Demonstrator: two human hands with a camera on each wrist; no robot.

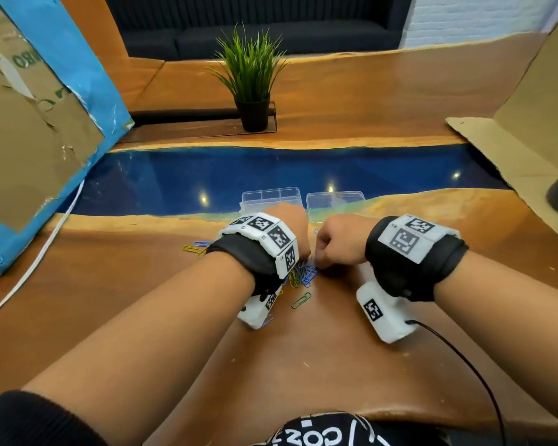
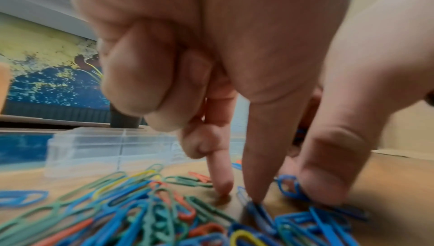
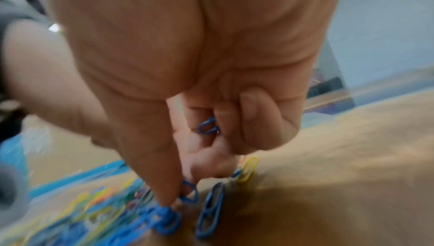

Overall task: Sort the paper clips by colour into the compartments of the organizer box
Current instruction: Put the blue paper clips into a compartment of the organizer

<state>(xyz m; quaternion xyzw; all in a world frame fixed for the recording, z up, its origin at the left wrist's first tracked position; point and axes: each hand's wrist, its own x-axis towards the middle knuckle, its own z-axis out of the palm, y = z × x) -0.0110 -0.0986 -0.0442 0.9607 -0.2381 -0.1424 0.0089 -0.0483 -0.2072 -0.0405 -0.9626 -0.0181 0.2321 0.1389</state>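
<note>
A pile of paper clips in blue, green, yellow and orange lies on the wooden table, with both hands over it. My left hand has thumb and forefinger down on the pile, pinching a blue clip; its other fingers are curled. My right hand pinches another blue clip between thumb and forefinger. A further blue clip is tucked in its curled fingers. The clear organizer box stands just beyond the hands, and its compartments look bare. A lone green clip lies nearer me.
A clear lid lies right of the box. A few clips sit to the left of my left wrist. A potted plant stands at the back, cardboard on the left, cardboard sheets on the right. A white cable runs along the left.
</note>
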